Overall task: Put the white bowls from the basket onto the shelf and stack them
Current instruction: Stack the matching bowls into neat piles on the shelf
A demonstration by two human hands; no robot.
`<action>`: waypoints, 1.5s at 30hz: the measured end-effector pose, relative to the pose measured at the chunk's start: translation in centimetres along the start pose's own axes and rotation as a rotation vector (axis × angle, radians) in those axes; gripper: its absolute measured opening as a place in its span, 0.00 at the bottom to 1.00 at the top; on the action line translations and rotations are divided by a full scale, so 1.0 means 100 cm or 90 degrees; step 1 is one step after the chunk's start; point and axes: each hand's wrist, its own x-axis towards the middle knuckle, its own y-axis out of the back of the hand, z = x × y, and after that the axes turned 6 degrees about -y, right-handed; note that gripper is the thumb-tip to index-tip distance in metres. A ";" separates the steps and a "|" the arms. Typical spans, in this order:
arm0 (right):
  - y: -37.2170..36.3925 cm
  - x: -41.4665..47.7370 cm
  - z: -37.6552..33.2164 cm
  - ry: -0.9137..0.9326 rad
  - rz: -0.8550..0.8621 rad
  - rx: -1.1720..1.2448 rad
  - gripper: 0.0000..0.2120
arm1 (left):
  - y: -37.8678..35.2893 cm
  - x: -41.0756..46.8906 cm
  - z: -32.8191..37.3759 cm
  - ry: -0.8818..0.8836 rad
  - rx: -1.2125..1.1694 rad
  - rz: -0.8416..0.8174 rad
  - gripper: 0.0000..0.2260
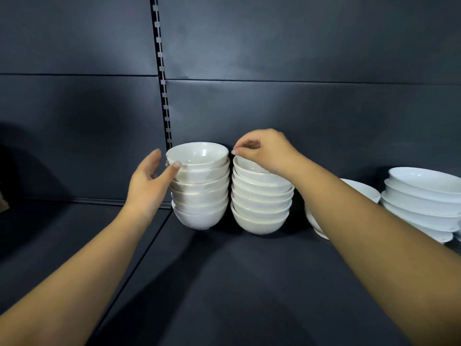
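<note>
Two stacks of white bowls stand side by side on the dark shelf (249, 283), against its back panel. My left hand (149, 186) is at the left stack (200, 193), thumb pressed on the rim of its top bowl, fingers spread along the stack's left side. My right hand (264, 151) hovers over the right stack (259, 206), fingertips pinched together just above the far-left rim of its top bowl; I cannot tell whether they touch it. The basket is out of view.
Further right on the shelf sit a wide white bowl (361, 189), partly hidden by my right forearm, and a stack of larger white bowls (421, 203). A slotted upright (162, 78) runs down the back panel behind the left stack. A brown object (3, 201) shows at the far left edge.
</note>
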 end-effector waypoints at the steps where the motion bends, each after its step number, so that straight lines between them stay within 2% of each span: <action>1: 0.007 -0.008 0.000 0.008 0.017 -0.003 0.06 | -0.003 -0.008 0.007 0.002 0.002 0.041 0.22; 4: 0.030 -0.039 0.005 0.023 0.054 -0.010 0.07 | -0.015 -0.036 0.035 -0.034 0.016 0.066 0.17; 7: 0.062 -0.081 0.022 0.019 0.079 -0.028 0.06 | -0.041 -0.074 0.066 -0.089 0.001 -0.002 0.08; 9: 0.087 -0.115 0.040 0.006 0.084 -0.069 0.05 | -0.066 -0.103 0.083 -0.120 0.005 -0.080 0.06; 12: 0.125 -0.166 0.074 -0.046 0.088 -0.119 0.04 | -0.107 -0.145 0.102 -0.124 0.035 -0.182 0.10; 15: 0.171 -0.221 0.113 -0.118 0.125 -0.151 0.07 | -0.153 -0.188 0.120 -0.131 0.077 -0.256 0.07; 17: 0.195 -0.254 0.135 -0.154 0.140 -0.162 0.07 | -0.176 -0.211 0.127 -0.133 0.075 -0.284 0.05; 22: 0.246 -0.324 0.182 -0.247 0.155 -0.202 0.08 | -0.228 -0.248 0.144 -0.108 0.080 -0.355 0.11; 25: 0.271 -0.350 0.200 -0.277 0.176 -0.207 0.08 | -0.260 -0.264 0.157 -0.105 0.081 -0.394 0.09; 29: 0.291 -0.371 0.224 -0.323 0.179 -0.210 0.08 | -0.308 -0.273 0.160 -0.115 0.101 -0.457 0.08; 31: 0.298 -0.378 0.240 -0.356 0.184 -0.203 0.09 | -0.331 -0.274 0.156 -0.122 0.139 -0.492 0.04; 37: 0.326 -0.375 0.312 -0.486 0.234 -0.170 0.10 | -0.411 -0.261 0.138 -0.173 0.209 -0.594 0.06; 40: 0.341 -0.352 0.358 -0.542 0.290 -0.132 0.12 | -0.465 -0.250 0.128 -0.263 0.232 -0.660 0.10; 42: 0.350 -0.332 0.388 -0.580 0.333 -0.093 0.17 | -0.496 -0.245 0.121 -0.340 0.264 -0.703 0.14; 45: 0.363 -0.298 0.431 -0.604 0.390 -0.048 0.24 | -0.537 -0.240 0.105 -0.394 0.286 -0.709 0.21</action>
